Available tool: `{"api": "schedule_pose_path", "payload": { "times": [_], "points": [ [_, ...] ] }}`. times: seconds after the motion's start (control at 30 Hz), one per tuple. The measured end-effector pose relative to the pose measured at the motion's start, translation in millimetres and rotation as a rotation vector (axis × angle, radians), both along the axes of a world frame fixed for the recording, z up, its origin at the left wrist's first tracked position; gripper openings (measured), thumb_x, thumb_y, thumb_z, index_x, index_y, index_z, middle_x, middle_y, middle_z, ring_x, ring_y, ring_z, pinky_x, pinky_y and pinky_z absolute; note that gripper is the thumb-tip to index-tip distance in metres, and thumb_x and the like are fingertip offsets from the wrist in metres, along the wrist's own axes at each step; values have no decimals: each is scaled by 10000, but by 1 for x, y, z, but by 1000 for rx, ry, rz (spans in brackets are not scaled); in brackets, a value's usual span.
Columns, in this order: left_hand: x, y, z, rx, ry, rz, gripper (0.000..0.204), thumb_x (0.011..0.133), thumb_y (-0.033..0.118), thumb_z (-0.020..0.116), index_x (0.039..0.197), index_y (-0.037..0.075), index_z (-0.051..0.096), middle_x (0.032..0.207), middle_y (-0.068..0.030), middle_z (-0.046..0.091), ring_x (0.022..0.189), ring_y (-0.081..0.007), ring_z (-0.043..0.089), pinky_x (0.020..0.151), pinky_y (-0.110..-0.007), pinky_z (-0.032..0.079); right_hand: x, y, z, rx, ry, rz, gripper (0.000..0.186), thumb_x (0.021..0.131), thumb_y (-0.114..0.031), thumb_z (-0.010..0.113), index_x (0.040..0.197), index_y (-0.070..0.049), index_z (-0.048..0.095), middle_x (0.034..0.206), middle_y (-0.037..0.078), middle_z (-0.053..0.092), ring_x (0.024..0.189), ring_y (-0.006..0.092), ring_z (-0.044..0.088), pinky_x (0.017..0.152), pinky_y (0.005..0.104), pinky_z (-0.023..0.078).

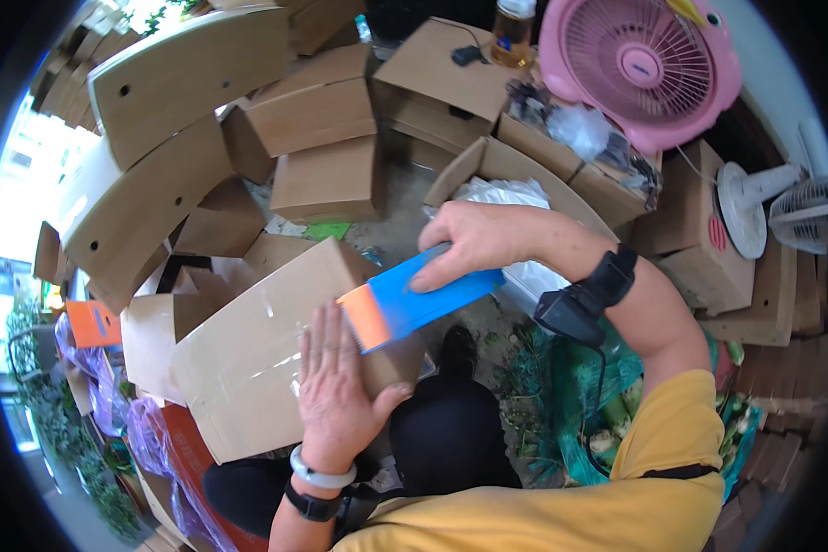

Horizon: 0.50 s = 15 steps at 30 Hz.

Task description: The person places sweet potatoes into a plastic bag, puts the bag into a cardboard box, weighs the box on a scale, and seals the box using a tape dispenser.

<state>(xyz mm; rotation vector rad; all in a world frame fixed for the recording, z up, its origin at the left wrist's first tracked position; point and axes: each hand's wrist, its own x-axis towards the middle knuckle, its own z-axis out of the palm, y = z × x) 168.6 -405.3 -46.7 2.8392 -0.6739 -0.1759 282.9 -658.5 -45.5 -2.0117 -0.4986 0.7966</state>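
Note:
My left hand (331, 386) lies open, with its fingers stretched along the top of a closed cardboard box (248, 363). Shiny clear strips run across that box, which is tilted in front of my legs. In my right hand (455, 244) is a flat blue thing with an orange end (432, 294), gripped between thumb and fingers. Its orange end is at the box's right edge, close beside my left fingertips. What kind of thing it is, I cannot tell.
Cardboard boxes (327, 115) are stacked ahead and to the left. Behind my right hand stands an open box with clear plastic (506, 193). A pink fan (639, 64) is at the far right. Green netting with vegetables (607, 414) lies by my right side.

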Motion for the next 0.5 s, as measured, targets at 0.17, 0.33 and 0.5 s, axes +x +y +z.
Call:
{"api": "schedule_pose_path", "payload": {
  "times": [0.17,0.33,0.5],
  "points": [
    [0,-8,-4,65,-1,-22,1002,729,603,617,1399,-66,287,1474,-233,276,1386,-379,227,1133,-472,148,-8,-33,-9,57,63,-7,476,764,-436,688,844,31,653,665,73,604,620,147,567,556,305,448],
    [-2,2,-8,109,11,10,1016,771,711,482,1382,-83,311,1457,-257,294,1380,-398,232,1127,-495,146,-9,-101,-40,5,19,-8,403,765,-372,697,847,20,651,692,88,605,650,146,565,590,310,450],
    [-2,-1,-7,104,24,21,1016,782,724,457,1373,-91,319,1447,-272,302,1370,-415,248,1122,-499,155,-21,-166,-41,-146,138,-73,343,739,-283,725,822,37,633,643,46,551,620,94,505,558,292,416]
  ]
}}
